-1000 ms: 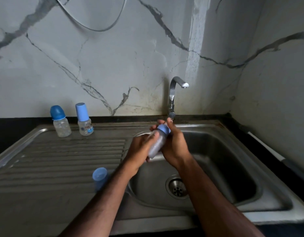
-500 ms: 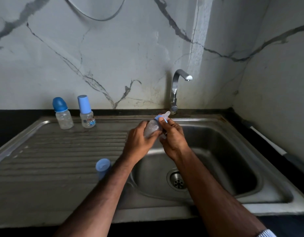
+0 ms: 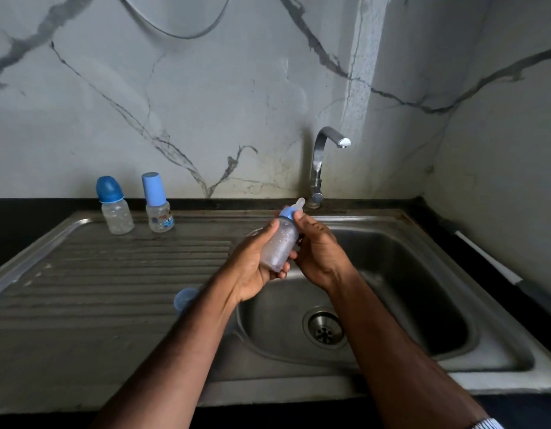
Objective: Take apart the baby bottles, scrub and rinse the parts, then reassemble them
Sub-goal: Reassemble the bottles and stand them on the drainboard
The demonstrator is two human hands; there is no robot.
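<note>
In the head view, a small clear bottle (image 3: 280, 246) is held tilted over the near-left edge of the sink (image 3: 422, 274). Its body is gripped by the left hand (image 3: 252, 267), while the blue collar (image 3: 287, 213) under the teat (image 3: 299, 204) is pinched by the right hand (image 3: 320, 258). The plastic is judged light, stiff and slippery when wet; the body and collar are best grasped for unscrewing, not the soft teat.
</note>
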